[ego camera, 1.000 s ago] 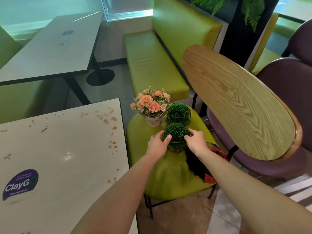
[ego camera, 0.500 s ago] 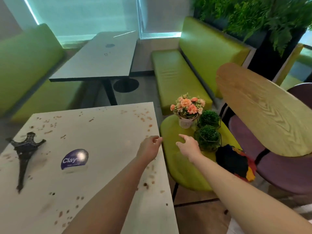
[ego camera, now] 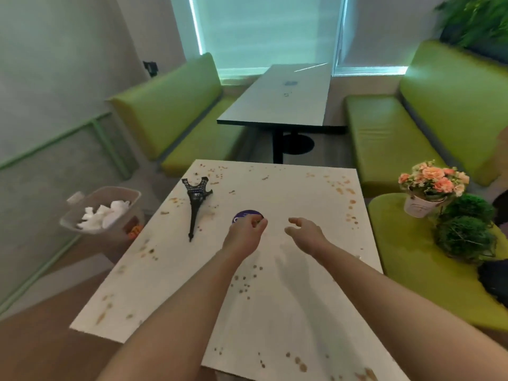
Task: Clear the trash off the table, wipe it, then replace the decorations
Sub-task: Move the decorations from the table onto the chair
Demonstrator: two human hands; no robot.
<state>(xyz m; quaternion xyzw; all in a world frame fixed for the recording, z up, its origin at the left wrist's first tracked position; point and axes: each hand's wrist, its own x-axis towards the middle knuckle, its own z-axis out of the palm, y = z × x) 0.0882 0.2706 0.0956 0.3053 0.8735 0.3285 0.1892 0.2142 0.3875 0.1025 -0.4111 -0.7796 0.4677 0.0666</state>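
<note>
Clearing the decorations looks to be the step in hand, with wiping still ahead. Both hands hover empty over the brown-spattered white square table (ego camera: 288, 270): the left hand (ego camera: 243, 233) loosely curled, the right hand (ego camera: 306, 235) relaxed, fingers apart. The black metal Eiffel Tower figurine (ego camera: 196, 203) lies on its side just left of the left hand, slim, tip toward the person. The next move probably calls for reaching left and gripping its narrow shaft.

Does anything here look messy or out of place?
Yes. The white table is spattered with brown stains, thickest along its edges. A small black tower model lies on its side there rather than standing. The flower pot and two green plant balls sit on a green chair, not the table.
</note>
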